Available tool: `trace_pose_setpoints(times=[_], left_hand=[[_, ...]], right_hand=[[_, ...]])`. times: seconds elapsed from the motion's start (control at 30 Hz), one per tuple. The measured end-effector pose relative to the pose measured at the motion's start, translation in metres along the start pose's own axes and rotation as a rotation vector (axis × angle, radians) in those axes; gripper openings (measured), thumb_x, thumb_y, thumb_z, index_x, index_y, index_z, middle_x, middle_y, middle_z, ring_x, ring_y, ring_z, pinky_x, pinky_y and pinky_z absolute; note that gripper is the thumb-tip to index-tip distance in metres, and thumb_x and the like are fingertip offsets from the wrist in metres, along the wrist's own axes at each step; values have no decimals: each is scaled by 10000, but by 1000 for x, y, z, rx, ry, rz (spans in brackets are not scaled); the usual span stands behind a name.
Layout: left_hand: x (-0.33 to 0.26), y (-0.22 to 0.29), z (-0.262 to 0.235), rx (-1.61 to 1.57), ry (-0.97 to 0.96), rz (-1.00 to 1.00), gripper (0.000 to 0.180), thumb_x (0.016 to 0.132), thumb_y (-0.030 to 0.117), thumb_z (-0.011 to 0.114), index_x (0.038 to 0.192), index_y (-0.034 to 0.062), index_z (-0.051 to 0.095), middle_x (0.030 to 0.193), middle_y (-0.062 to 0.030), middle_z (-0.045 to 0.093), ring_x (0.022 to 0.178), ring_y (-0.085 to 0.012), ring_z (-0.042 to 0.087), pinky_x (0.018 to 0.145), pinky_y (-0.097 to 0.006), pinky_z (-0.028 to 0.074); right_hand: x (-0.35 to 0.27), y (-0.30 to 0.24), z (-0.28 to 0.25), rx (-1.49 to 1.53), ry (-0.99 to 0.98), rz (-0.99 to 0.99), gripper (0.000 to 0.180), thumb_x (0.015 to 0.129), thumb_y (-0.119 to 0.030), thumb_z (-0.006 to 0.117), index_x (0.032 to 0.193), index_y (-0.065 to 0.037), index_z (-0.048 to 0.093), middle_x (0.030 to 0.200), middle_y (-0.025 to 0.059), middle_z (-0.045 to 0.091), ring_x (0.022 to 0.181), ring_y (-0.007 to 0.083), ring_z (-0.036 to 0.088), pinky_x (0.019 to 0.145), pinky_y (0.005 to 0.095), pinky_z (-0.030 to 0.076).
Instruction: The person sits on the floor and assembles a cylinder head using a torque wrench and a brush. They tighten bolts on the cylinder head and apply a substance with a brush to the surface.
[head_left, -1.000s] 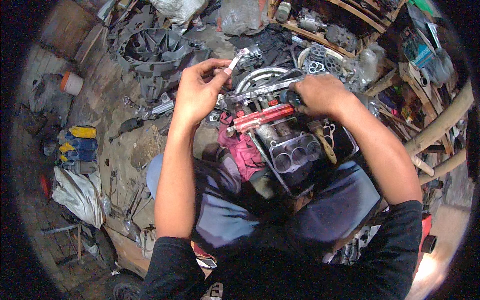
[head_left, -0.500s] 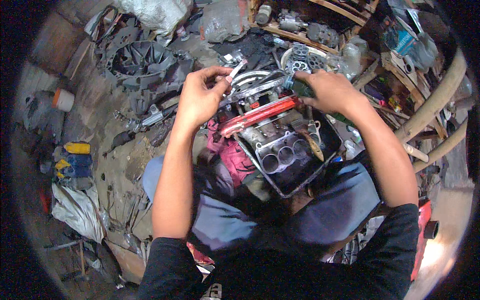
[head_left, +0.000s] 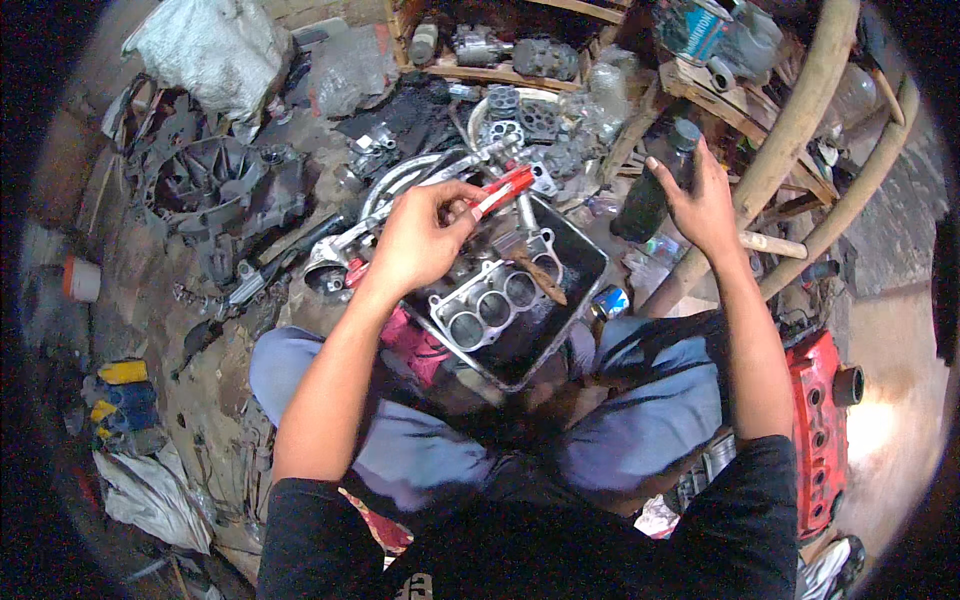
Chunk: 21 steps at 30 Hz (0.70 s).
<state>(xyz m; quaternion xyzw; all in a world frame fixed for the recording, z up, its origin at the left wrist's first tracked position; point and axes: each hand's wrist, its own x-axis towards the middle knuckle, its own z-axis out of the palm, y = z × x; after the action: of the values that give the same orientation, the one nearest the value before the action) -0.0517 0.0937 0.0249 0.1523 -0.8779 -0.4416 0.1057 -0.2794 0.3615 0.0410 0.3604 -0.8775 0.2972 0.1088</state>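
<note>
My left hand (head_left: 428,232) is closed, thumb and fingers pinching a small whitish strip (head_left: 488,206) beside a red bar (head_left: 517,184). Below it, a grey metal engine part with round bores (head_left: 492,309) lies in a black rectangular tray (head_left: 520,345). A brush with a wooden handle (head_left: 541,277) rests across that part. To the right, my right hand (head_left: 702,205) is open, thumb and fingers apart, close beside a dark bottle (head_left: 640,208) with a greyish cap (head_left: 686,131). Whether the hand still touches the bottle I cannot tell.
A dark gearbox-like housing (head_left: 225,195) lies at the left. Wooden poles (head_left: 800,130) slant along the right, near a wooden crate (head_left: 500,76) with metal parts. A small blue can (head_left: 610,301) sits by the tray, and a red engine cover (head_left: 815,440) lies at the lower right.
My right hand has moved right with the bottle, away from the metal parts, and its fingers have opened. My left hand has come down toward the red bar, still pinching the strip. The view has shifted.
</note>
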Motion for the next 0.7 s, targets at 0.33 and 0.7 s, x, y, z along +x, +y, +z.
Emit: trace_pose_setpoints(times=[0.33, 0.7], left_hand=[[8, -1, 44, 46, -142, 53, 245, 857, 112, 652, 1075, 46, 742, 805, -120, 715, 742, -174, 665, 739, -341, 522], [10, -12, 89, 39, -336, 81, 276, 832, -3, 620, 1083, 15, 734, 775, -95, 721, 729, -162, 676, 726, -333, 531]], right_hand=[[-51, 98, 15, 113, -47, 175, 480, 755, -189, 827, 1150, -17, 614, 1005, 197, 730, 993, 364, 705, 868, 423, 544], [-115, 192, 132, -154, -260, 490, 525, 664, -280, 911, 1075, -21, 712, 1025, 215, 728, 997, 384, 693, 886, 450, 542]])
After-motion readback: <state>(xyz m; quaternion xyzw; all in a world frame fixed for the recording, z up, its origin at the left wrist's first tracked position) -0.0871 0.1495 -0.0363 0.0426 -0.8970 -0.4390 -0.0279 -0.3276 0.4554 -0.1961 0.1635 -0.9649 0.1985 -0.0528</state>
